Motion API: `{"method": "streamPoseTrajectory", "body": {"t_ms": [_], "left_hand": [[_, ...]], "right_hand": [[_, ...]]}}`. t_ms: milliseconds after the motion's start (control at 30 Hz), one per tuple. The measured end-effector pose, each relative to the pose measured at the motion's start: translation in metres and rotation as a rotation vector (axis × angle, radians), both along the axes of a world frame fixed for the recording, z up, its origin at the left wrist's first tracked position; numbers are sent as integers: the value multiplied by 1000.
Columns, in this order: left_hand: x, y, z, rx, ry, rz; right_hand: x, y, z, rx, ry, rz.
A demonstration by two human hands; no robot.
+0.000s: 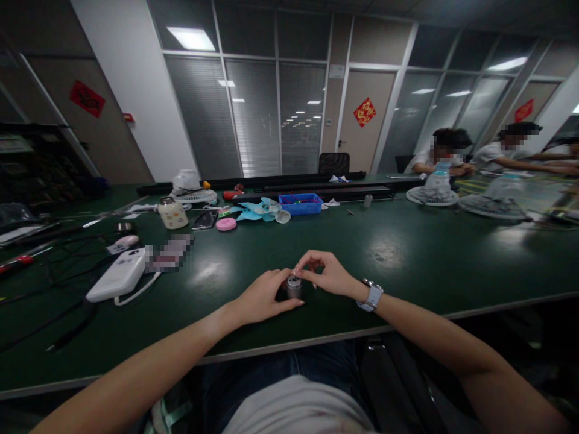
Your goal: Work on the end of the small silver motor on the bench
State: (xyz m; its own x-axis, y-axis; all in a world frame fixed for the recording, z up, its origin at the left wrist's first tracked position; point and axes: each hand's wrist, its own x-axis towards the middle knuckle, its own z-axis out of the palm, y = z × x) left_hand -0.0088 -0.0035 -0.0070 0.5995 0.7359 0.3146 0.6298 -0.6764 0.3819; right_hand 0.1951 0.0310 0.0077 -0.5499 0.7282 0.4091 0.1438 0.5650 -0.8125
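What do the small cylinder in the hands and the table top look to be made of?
Small silver-grey cylinder: probably metal, with a dull brushed sheen; held by left hand, right hand pinching its top. Dark green table top: smooth, semi-gloss mat or laminate, mirroring ceiling lights.

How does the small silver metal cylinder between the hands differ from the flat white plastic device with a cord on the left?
The small silver metal cylinder stands upright; the flat white plastic device lies flat on the green table. The cylinder is much smaller. The left hand grips the cylinder and the right hand pinches at its top; the white device lies untouched. Both rest on the same table.
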Motion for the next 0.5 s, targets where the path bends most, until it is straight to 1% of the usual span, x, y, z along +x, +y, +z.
{"method": "streamPoseTrajectory", "body": {"t_ms": [500], "left_hand": [[-1,1,-2,11,5,-7]], "right_hand": [[0,-2,2,-1,11,2]]}}
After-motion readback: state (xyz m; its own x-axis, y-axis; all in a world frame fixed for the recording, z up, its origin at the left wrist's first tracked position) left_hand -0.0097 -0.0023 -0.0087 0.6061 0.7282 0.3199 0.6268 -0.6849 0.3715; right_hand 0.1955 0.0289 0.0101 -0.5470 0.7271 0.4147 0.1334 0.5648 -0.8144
